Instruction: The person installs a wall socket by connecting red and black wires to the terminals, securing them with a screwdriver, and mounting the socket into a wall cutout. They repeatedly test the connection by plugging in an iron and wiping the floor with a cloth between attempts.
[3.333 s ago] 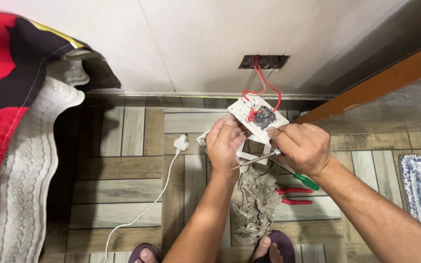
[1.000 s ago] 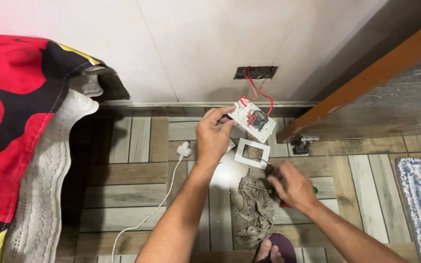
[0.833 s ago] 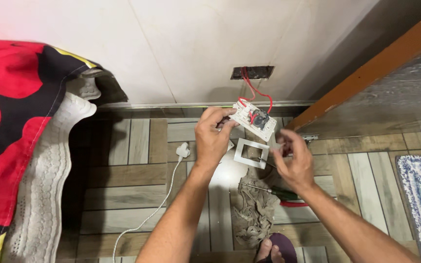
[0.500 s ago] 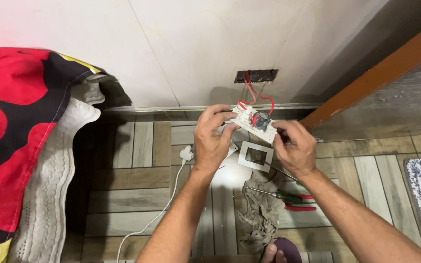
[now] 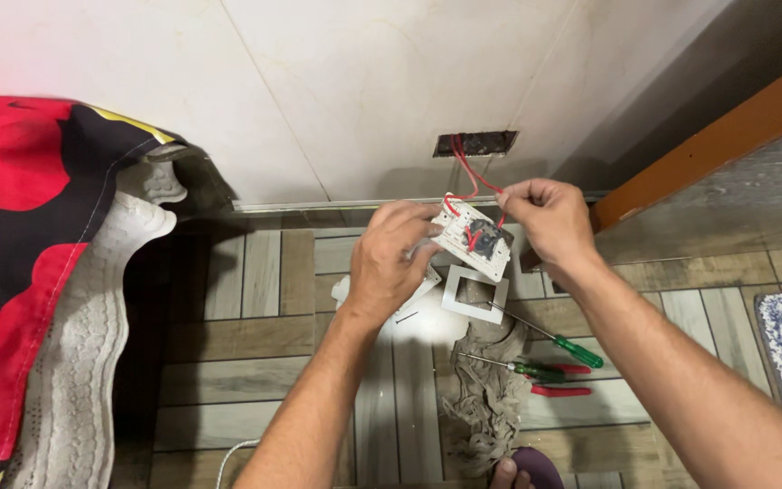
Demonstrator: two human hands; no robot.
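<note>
Low against the far wall, the left hand (image 5: 391, 263) holds a white switch plate (image 5: 472, 240) by its left edge, its grip closed around it. At the plate's right corner the right hand (image 5: 545, 217) pinches the red wires (image 5: 463, 167) running up into the dark wall box (image 5: 475, 143). Below on the floor lie a white frame (image 5: 474, 294), green-handled screwdrivers (image 5: 554, 358) and a grey rag (image 5: 491, 398).

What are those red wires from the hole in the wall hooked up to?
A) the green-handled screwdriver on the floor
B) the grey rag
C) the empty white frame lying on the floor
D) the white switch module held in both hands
D: the red wires run from the wall opening down to the white switch module, held by the left hand and right hand.
</note>
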